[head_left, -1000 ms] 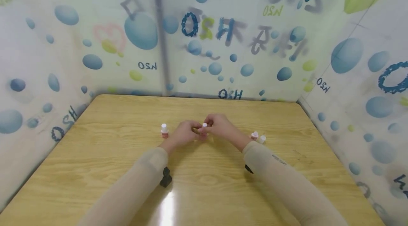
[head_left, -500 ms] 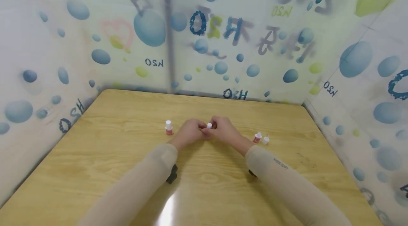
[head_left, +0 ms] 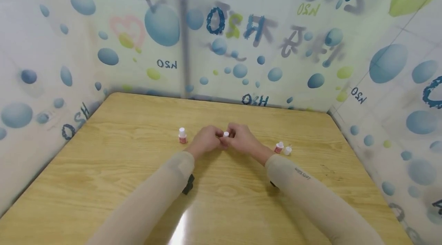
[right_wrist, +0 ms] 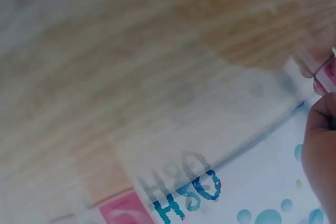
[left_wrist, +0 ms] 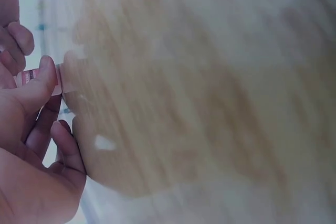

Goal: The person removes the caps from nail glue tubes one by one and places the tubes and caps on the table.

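Note:
Near the middle of the table, a small white-capped bottle (head_left: 226,134) stands between both hands in the head view. My left hand (head_left: 208,138) pinches its body; the left wrist view shows the thumb lying over the red-and-white label (left_wrist: 30,75). From the other side, my right hand (head_left: 244,140) holds the bottle's upper part, its fingers around the white cap. Only an edge of the bottle (right_wrist: 328,76) shows in the right wrist view, beside the right hand (right_wrist: 321,148). Fingers hide most of the bottle in the head view.
To the left stands another white-capped bottle (head_left: 182,136) with a red label. Right of the hands, a similar bottle (head_left: 279,148) shows a narrow white top, with a small white cap (head_left: 287,151) beside it. Patterned walls (head_left: 155,80) border the wooden table (head_left: 228,206).
A second ago the held bottle's label showed between the hands; now the fingers cover it and only the white top shows. The head view has shifted slightly, and the other bottles stay put.

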`<action>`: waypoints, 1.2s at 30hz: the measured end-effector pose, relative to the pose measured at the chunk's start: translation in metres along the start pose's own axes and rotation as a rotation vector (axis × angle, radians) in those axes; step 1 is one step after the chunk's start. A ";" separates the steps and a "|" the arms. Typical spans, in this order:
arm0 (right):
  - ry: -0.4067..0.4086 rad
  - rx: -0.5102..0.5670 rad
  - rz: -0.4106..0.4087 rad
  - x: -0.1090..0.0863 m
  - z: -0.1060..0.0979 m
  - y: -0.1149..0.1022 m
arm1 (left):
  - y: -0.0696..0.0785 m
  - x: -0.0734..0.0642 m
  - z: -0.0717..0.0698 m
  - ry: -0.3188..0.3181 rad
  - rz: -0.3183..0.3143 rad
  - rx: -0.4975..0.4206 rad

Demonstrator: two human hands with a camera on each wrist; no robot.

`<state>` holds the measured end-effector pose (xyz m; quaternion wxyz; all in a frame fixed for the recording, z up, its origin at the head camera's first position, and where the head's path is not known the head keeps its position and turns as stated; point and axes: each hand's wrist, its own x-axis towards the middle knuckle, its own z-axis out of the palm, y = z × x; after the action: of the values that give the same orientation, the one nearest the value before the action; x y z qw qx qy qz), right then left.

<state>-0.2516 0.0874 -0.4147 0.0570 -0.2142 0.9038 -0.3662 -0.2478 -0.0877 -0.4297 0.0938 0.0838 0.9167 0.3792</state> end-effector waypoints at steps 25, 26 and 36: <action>-0.035 0.056 -0.005 0.004 0.000 0.004 | -0.001 -0.001 -0.006 -0.024 0.005 0.009; -0.038 0.068 0.027 0.005 0.001 0.002 | -0.001 -0.001 -0.007 -0.023 -0.003 0.010; 0.062 0.128 0.127 -0.001 0.002 -0.003 | 0.001 0.000 -0.008 -0.030 0.000 0.005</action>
<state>-0.2495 0.0841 -0.4145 0.0657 -0.1411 0.8916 -0.4252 -0.2494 -0.0922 -0.4238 0.1076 0.0897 0.9162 0.3754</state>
